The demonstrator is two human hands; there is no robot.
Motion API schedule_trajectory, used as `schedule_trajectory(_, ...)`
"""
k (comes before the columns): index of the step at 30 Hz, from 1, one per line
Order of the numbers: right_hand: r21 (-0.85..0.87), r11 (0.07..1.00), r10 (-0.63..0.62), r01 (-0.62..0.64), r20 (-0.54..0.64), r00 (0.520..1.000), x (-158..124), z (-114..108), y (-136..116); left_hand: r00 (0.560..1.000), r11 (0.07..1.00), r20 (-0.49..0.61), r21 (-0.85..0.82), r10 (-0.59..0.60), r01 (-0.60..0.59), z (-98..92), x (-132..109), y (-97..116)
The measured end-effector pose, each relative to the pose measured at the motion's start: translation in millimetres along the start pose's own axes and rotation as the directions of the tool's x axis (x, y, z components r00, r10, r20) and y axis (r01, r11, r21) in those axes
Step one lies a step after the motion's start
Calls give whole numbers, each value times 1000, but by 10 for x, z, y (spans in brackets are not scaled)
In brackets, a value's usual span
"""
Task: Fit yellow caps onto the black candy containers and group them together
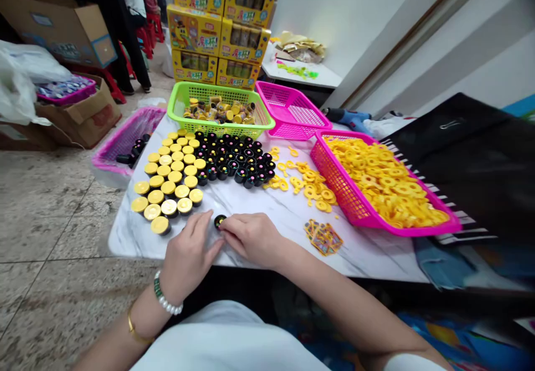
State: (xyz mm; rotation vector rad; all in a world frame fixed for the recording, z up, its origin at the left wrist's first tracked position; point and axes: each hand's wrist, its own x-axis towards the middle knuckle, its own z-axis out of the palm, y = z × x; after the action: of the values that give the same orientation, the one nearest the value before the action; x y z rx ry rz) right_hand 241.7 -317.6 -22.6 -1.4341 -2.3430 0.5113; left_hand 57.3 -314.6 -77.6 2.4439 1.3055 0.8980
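Near the table's front edge, my right hand [253, 240] pinches the side of a small black cup [219, 221] with something yellow inside it. My left hand [188, 257] rests just left of that cup, thumb and fingers apart, holding nothing I can see. Ahead and to the left stand rows of black cups with yellow lids [168, 208]. Beside them is a cluster of open black cups [240, 159] with small coloured bits inside. Loose yellow ring-shaped pieces with tabs [311, 179] lie to the right. Printed cards [324, 237] are spread near my right forearm.
A pink basket [338, 195] full of yellow rings stands at the right. Behind are a green basket [179, 112] of finished-looking cups, a pink basket [288, 115] and stacked yellow boxes [196, 31]. Another pink basket [112, 142] sits left, beyond the table [129, 237]. A person stands farther back.
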Motion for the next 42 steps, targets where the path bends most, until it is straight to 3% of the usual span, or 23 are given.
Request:
schedule_trajectory(2, 76, 997, 34, -30, -56, 998, -85, -43, 81, 999, 1000, 49, -30, 11, -9, 84, 125, 24)
schedule_trajectory(5, 71, 985, 167, -155, -210, 963, -156, -178, 457, 996, 996, 86, -86, -30, 37, 140, 220, 52)
schedule_trajectory(6, 28, 973, 226, -227, -278, 934, -165, -231, 627, 996, 993, 82, -100, -48, 56, 143, 230, 56)
schedule_trajectory(8, -145, 885, 343, -442, -439, 831, -168, -319, 971, 995, 990, 63, -115, -73, 80, 136, 229, 58)
schedule_trajectory(10, -301, 790, 393, -534, -420, 818, -164, -360, 1248, 995, 988, 41, -123, -86, 91, 124, 220, 57)
schedule_trajectory(13, -430, 757, 410, -492, -273, 870, -188, -331, 1436, 995, 986, 59, -141, -84, 92, 110, 217, 64)
schedule_trajectory(16, -437, 782, 359, -444, -264, 895, -272, -266, 1358, 990, 982, 101, -150, -97, 111, 107, 225, 75)
schedule_trajectory(18, -362, 820, 310, -442, -368, 877, -343, -236, 1193, 989, 979, 103, -160, -110, 126, 110, 225, 78)
schedule_trajectory(20, -186, 875, 314, -447, -485, 816, -396, -213, 958, 990, 976, 92, -181, -110, 125, 117, 218, 74)
schedule_trajectory(22, 133, 899, 428, -417, -470, 772, -404, -182, 683, 991, 973, 89, -198, -105, 121, 125, 209, 68)
schedule_trajectory(23, 329, 859, 500, -392, -376, 780, -387, -158, 547, 990, 972, 91, -201, -104, 120, 129, 205, 65)
schedule_trajectory(25, 629, 686, 564, -366, -142, 814, -319, -93, 319, 989, 973, 102, -195, -103, 121, 137, 201, 61)
schedule_trajectory(28, 790, 496, 553, -361, 33, 832, -184, 45, 147, 988, 978, 115, -171, -102, 121, 144, 203, 66)
schedule_trajectory(34, 885, 301, 677, -356, 65, 733, -35, 302, 218, 973, 979, 190, -136, -128, 155, 126, 233, 95)
schedule_trajectory(38, 916, 197, 670, -349, 134, 730, -4, 335, 249, 967, 979, 215, -127, -132, 162, 109, 255, 103)
schedule_trajectory(42, 901, 228, 649, -369, 142, 748, 19, 300, 220, 956, 929, 255, -295, -147, 222, 66, 298, 112)
